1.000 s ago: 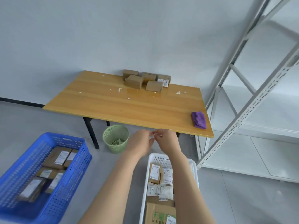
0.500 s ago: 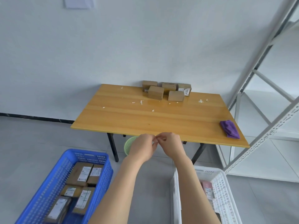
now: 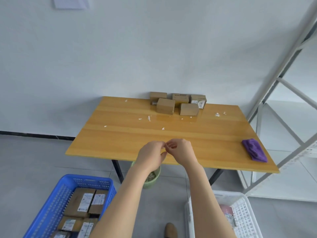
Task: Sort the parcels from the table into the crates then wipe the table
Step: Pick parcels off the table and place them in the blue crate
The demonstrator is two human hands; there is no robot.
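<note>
Five brown parcels (image 3: 178, 103) sit bunched at the far edge of the tabletop (image 3: 120, 143), close to the wall and well apart from both hands. The left grip (image 3: 151, 156) and the right grip (image 3: 182, 152) hang over the near edge of the tabletop, side by side, with their curled fingertips meeting between them. Both are narrow and drawn in to a pinch, but I cannot tell whether they hold some tiny scrap or nothing, as the spot where they meet is too small to read. Neither touches a parcel. Small white paper scraps (image 3: 148, 118) lie scattered over the wood between the hands and the parcels, with a few more toward the far right. A purple cloth (image 3: 254, 150) lies crumpled near the front right corner, to the right of the right grip and apart from it. On the floor at lower left stands a blue crate (image 3: 51, 203) holding several labelled boxes (image 3: 84, 201), below and left of the left forearm. At lower right a white crate (image 3: 245, 213) is partly hidden by the right forearm, with something pink and labelled inside. A green bin (image 3: 151, 180) stands under the tabletop's near edge, just behind the left wrist. A grey metal rack (image 3: 291, 48) rises on the right, beside the tabletop.
</note>
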